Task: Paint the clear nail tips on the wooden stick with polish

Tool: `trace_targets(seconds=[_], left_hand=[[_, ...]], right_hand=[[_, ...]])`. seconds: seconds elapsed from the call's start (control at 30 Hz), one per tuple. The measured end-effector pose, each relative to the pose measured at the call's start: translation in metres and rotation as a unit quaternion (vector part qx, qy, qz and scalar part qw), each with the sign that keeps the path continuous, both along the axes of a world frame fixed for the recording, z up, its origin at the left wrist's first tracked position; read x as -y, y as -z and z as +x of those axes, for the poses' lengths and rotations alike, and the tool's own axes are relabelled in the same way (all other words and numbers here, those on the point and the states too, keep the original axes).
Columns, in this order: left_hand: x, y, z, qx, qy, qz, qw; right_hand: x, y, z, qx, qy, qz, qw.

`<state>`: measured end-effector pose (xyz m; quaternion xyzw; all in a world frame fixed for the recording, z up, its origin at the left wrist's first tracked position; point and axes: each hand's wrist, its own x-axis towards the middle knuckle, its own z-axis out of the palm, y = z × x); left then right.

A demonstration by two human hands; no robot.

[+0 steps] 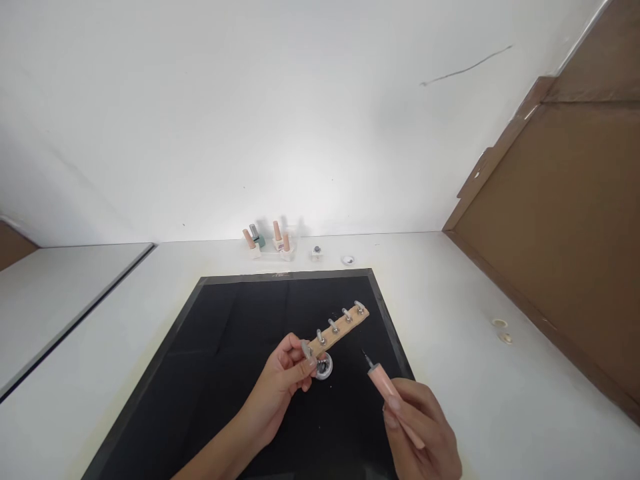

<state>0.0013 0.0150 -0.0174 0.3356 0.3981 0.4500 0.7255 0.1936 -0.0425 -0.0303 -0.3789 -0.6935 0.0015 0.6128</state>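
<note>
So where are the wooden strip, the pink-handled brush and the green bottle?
Wooden strip point(341, 326), head view: middle of the wood.
Pink-handled brush point(383, 382), head view: handle.
Green bottle point(259, 241), head view: body.

"How was the person's left side posed?"

"A bare left forearm point(220, 447) slanted up and rightward from the bottom edge to a bare left hand point(287, 365), low in the middle, its thumb point(301, 371) pinched towards bent fingers point(289, 341)."

"And the right?"

"A bare right hand point(425, 423) was at lower right, well apart from the left, its fingers curled into a pinch pointing up and leftward."
</note>
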Motion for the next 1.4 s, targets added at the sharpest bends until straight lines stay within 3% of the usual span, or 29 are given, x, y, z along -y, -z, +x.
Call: trace_targets(seconds=[0.27, 0.47, 1.4], left_hand=[[0.001, 0.002, 0.003, -0.05, 0.046, 0.042, 0.997], [0.003, 0.0, 0.006, -0.07, 0.036, 0.045, 0.996], [0.003, -0.002, 0.01, -0.035, 0.032, 0.054, 0.997]], right_hand=[[-0.001, -0.011, -0.006, 0.047, -0.046, -0.012, 0.998], [-0.002, -0.018, -0.007, 0.068, -0.072, -0.031, 0.995], [-0.005, -0.014, -0.011, 0.081, -0.099, -0.051, 0.991]])
